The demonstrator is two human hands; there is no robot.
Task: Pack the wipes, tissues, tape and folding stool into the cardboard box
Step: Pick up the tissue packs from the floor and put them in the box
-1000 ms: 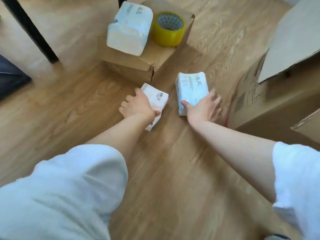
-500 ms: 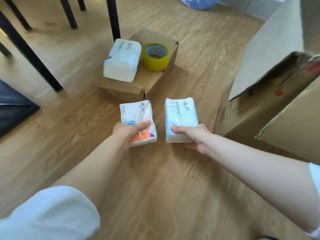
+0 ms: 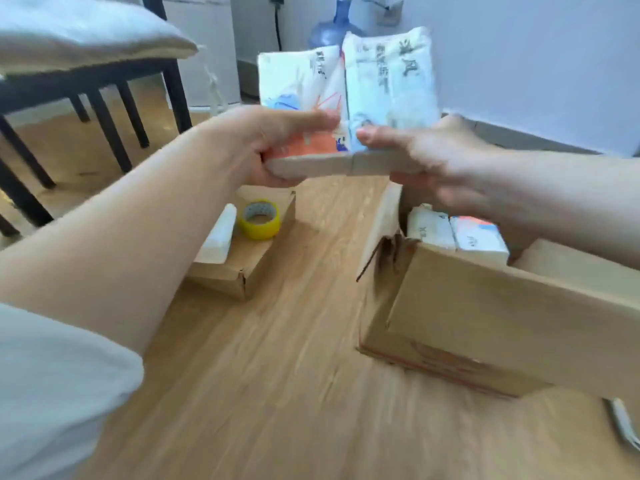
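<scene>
Both packs now ride raised off the floor: left hand [image 3: 273, 147] clamps the orange-printed tissue pack [image 3: 301, 88], right hand [image 3: 436, 157] the blue-printed pack [image 3: 389, 81], held edge-to-edge beside the open cardboard box [image 3: 485, 306]; lower them level beside those inside.

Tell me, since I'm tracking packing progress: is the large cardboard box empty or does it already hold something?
Not empty. The large cardboard box stands open, with two white tissue packs visible side by side inside.

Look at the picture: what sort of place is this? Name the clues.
Probably a room in a home: a wooden floor, a cushioned chair and a water jug against the wall.
</scene>
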